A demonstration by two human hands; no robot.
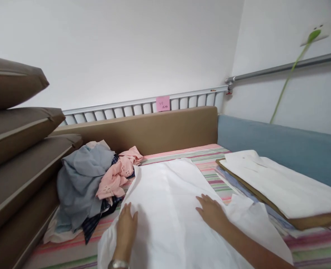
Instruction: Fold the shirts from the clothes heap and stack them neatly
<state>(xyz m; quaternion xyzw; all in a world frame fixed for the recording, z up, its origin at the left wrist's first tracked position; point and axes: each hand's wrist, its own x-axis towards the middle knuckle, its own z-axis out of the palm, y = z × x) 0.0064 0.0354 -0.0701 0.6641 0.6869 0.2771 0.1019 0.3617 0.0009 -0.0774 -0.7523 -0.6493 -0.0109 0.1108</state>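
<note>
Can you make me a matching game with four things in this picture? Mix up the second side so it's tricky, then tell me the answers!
Things:
1. white cloth
2. paper note
3. plug
4. folded pile

Clues:
A. green, in the wall socket
B. lying near the blue panel
C. spread out under the left hand and right hand
D. pink, with dark writing on it

Right pairs: 1-C, 2-D, 3-A, 4-B.

The white cloth (168,209) looks matt, lightly creased.
</note>
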